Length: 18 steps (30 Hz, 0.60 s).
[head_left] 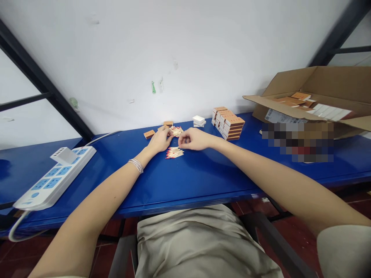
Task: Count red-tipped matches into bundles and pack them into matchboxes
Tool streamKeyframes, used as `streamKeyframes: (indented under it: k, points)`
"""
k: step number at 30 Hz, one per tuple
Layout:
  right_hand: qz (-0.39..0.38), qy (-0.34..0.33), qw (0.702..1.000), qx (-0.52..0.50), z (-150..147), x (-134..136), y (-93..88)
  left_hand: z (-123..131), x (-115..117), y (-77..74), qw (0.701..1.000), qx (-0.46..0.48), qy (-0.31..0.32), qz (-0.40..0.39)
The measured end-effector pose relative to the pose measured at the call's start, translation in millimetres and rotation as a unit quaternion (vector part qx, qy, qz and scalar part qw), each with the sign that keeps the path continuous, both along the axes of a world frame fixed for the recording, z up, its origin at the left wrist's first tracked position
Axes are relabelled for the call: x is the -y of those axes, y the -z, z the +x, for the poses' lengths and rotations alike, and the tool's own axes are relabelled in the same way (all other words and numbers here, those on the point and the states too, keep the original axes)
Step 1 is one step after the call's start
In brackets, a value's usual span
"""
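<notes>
Two small piles of red-tipped matches lie between my hands: an upper pile of matches (177, 132) and a lower pile of matches (175, 153). My left hand (160, 139) rests at the left of the upper pile, fingers curled and thumb close to them; what they may hold is too small to make out. Just right of both piles, my right hand (194, 139) has its thumb and fingertips pinched together, and anything between them cannot be made out. An orange matchbox (149, 134) lies left of my left hand. Another matchbox (168, 124) sits behind it.
White inner trays (198, 120) are stacked near the wall. Several matchboxes (228, 122) form a block to the right. An open cardboard box (290, 83) with more matchboxes stands far right. A white power strip (55, 179) with a plugged-in adapter lies left on the blue table (185, 181).
</notes>
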State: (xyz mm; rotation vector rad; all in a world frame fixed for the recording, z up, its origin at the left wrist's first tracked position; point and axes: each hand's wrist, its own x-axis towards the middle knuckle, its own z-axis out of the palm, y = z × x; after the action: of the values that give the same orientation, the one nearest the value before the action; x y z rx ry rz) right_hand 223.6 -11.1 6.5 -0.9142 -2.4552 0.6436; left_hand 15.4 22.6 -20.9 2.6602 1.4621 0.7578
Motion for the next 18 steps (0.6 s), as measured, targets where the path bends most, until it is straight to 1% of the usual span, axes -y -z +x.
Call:
streamKeyframes:
  k: [2, 3, 6, 8, 11, 13, 16, 18]
  points:
    - [-0.011, -0.013, 1.0, 0.003, 0, 1, -0.3, -1, -1, 0.3, 1.0, 0.002, 0.002, -0.004]
    - [-0.011, -0.007, 1.0, 0.004, 1, -1, 0.2, -2, -1, 0.3, 1.0, 0.003, 0.004, -0.006]
    - [0.01, 0.052, 0.999, 0.005, 8, -11, 4.2, -3, -1, -1.3, 1.0, 0.011, 0.011, -0.008]
    - [0.033, 0.099, 0.995, 0.008, 13, -20, 9.1, -6, 0, -5.4, 1.0, 0.016, 0.005, -0.019]
    - [0.065, 0.158, 0.985, 0.006, 17, -29, 18.3, -10, 6, -17.5, 0.998, 0.013, -0.026, -0.059]
    - [0.081, 0.178, 0.981, 0.009, 15, -33, 24.1, -13, 15, -28.4, 0.996, -0.006, -0.036, -0.087]
    - [0.098, 0.194, 0.976, 0.02, 8, -35, 30.0, -13, 33, -44.6, 0.992, -0.036, -0.007, -0.121]
    - [0.106, 0.205, 0.973, 0.024, 4, -35, 31.5, -10, 45, -53.3, 0.985, -0.077, 0.035, -0.148]
